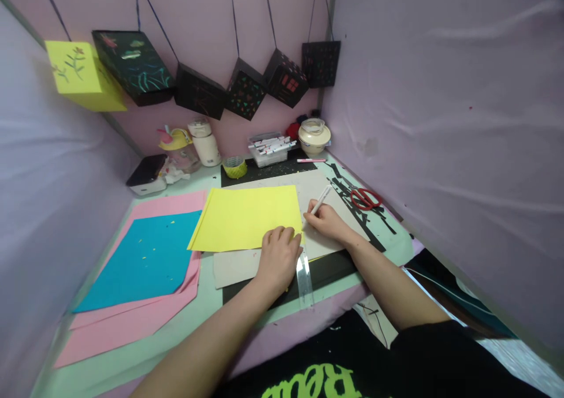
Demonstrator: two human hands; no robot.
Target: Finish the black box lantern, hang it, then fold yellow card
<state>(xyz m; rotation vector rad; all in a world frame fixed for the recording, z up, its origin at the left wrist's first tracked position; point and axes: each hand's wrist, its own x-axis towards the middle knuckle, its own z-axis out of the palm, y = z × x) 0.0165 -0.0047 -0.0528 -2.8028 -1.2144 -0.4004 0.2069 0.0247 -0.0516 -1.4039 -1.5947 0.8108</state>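
Observation:
A yellow sheet lies on a grey board in the middle of the table. My left hand presses down at its lower right corner, fingers bent and close together, holding a clear ruler against the sheet. The ruler's near end sticks out toward me, while my hand hides part of the rest. Just right of the sheet, my right hand is closed around a white pen. That hand rests on the grey board, its pen tip low near the sheet's right edge.
Blue and pink sheets are stacked at the left. Red-handled scissors lie among black scraps at the right. Behind stand green tape, a box of markers, a white bottle and a cream pot. Decorated boxes hang above.

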